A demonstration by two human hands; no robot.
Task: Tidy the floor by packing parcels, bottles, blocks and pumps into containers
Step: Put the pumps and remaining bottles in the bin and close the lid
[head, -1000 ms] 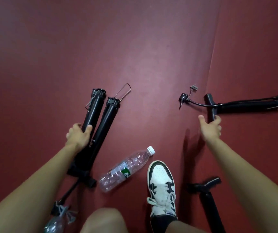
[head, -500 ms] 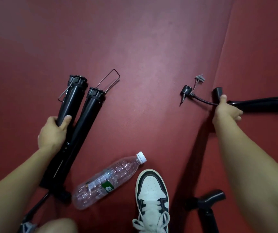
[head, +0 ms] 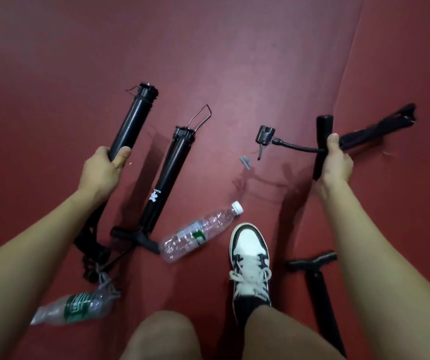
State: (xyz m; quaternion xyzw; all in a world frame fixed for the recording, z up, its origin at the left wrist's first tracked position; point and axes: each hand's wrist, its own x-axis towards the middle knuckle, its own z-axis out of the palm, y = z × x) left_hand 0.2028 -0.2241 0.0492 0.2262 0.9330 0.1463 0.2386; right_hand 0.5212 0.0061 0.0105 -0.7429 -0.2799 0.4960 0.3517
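Left hand (head: 102,172) clenched on 1 pump (head: 130,126), right hand (head: 336,162) clenched on another pump's handle (head: 321,141), both over the floor (head: 208,61): lift level, keep the hose (head: 294,146) from snagging the bottle (head: 200,231).

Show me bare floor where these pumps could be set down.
The floor beyond the pump tips is all bare. A small gap lies between the middle pump and the hose head. Near the shoe, bottles and a fourth pump crowd it.
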